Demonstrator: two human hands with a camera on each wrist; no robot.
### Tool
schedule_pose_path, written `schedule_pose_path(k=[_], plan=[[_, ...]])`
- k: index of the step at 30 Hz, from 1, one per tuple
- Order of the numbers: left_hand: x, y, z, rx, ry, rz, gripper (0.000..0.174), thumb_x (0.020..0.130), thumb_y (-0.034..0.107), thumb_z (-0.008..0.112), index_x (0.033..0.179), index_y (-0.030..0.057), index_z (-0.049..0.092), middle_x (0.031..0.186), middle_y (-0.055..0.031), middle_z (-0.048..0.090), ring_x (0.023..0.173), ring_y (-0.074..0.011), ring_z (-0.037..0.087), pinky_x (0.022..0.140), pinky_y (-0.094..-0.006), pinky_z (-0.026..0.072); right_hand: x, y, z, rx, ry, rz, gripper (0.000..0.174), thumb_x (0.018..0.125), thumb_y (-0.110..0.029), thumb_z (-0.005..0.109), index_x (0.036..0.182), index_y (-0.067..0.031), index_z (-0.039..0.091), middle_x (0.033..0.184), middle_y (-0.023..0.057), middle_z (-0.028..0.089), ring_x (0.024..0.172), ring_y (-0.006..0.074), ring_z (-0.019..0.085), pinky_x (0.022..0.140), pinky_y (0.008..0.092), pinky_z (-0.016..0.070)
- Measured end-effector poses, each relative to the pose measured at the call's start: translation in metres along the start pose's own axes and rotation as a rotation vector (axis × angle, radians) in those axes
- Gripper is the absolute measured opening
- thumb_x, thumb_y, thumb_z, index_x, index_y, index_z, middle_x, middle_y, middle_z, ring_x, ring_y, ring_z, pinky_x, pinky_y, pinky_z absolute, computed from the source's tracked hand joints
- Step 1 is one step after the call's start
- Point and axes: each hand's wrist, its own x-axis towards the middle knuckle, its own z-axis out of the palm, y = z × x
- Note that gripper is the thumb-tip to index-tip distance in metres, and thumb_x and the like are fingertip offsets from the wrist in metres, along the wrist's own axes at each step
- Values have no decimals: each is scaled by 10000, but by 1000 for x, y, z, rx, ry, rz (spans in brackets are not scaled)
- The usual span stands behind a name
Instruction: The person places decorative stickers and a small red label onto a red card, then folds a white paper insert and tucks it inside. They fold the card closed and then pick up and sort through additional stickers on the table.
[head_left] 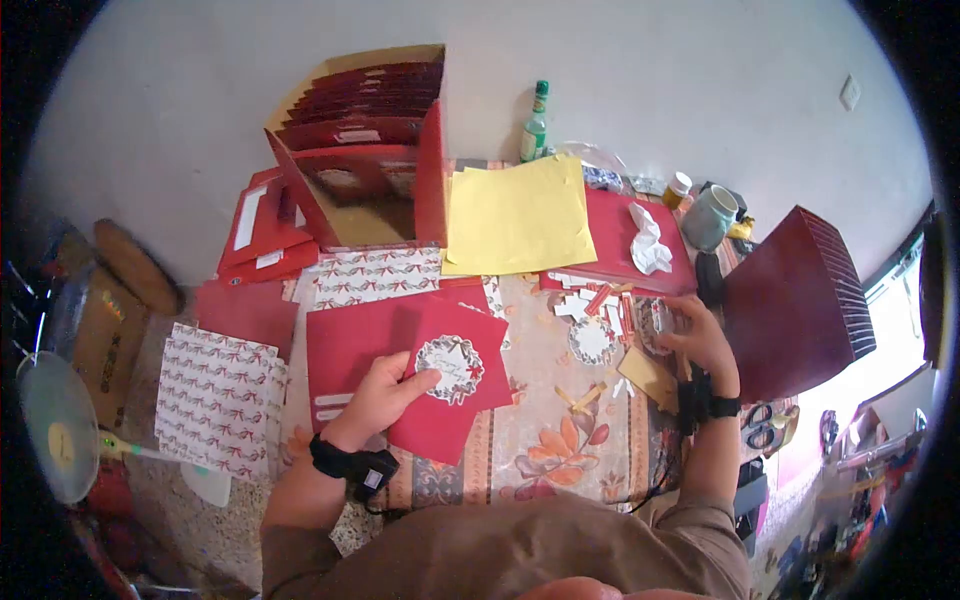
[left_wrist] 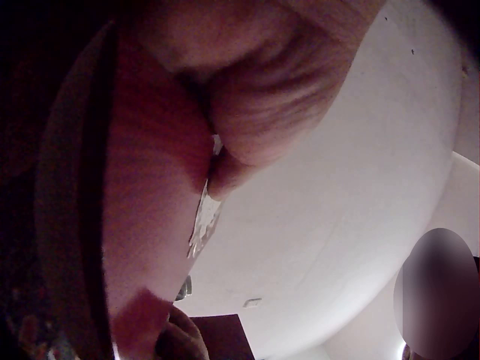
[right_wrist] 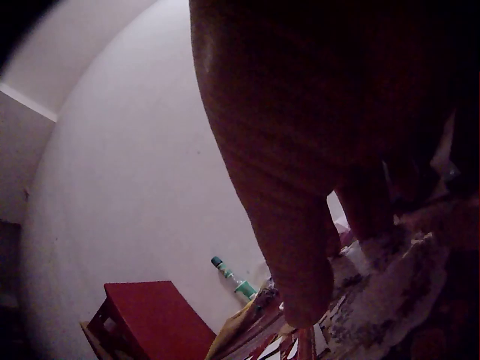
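Note:
My left hand (head_left: 382,395) grips a folded red card (head_left: 450,325), with the thumb lying on a round white wreath cutout (head_left: 455,368) on its front. In the left wrist view the red card (left_wrist: 154,202) stands edge-on beside the thumb, and the fingers behind it are hidden. At the right of the table, my right hand (head_left: 703,345) has its fingertips at another wreath cutout (head_left: 652,322), thumb and fingers bent around its edge. The right wrist view shows this lacy cutout (right_wrist: 390,296) dimly under the fingers. A third wreath cutout (head_left: 592,340) lies beside it.
White and red paper strips (head_left: 600,303) lie near the right hand, with a tan card piece (head_left: 648,377). Behind stand a red file box (head_left: 432,180), yellow sheets (head_left: 518,215) and a green bottle (head_left: 535,130). A dark red box (head_left: 790,300) stands right, above scissors (head_left: 768,430).

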Motion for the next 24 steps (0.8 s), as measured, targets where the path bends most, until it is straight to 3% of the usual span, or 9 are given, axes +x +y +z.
schedule_pose_path(k=[5,6,16,18,21,24], plan=[[-1,-2,0,24,15,25,212,935,151,601,1067,-13,626,928,20,646,828,-38,553,723,-241,488,1,3,4,50,14,14,597,609,-55,784,1174,-8,595,1069,65,559,1034,201,541,920,293,412],[0,-3,0,21,5,19,214,935,155,602,1065,-13,626,930,21,645,829,-39,553,724,-242,488,4,10,4,18,-3,11,634,615,-80,821,1200,-5,589,1110,105,562,1083,237,535,957,320,408],[2,-10,-5,99,-48,1,217,950,142,575,1102,-4,628,997,-6,666,881,-74,593,791,-256,489,3,10,9,87,-4,6,615,610,-45,826,1178,-7,592,1119,94,549,1075,232,544,946,322,418],[2,-9,-1,54,-5,80,203,931,169,612,996,-22,633,843,25,631,763,-34,533,650,-238,469,5,17,10,66,-8,20,618,608,-49,829,1177,-9,592,1122,91,548,1076,226,544,945,319,420],[3,-11,0,-3,-11,64,209,931,174,614,1002,-21,638,842,23,635,759,-34,537,647,-240,470,6,17,11,55,-10,4,614,609,-50,832,1173,-10,591,1122,86,549,1074,222,546,942,315,423],[4,-16,-3,77,-9,57,215,930,177,616,1017,-18,638,856,19,641,769,-34,543,659,-239,475,5,10,12,96,-5,-43,603,631,-51,829,1185,-10,595,1078,50,571,1016,169,551,878,292,433]])
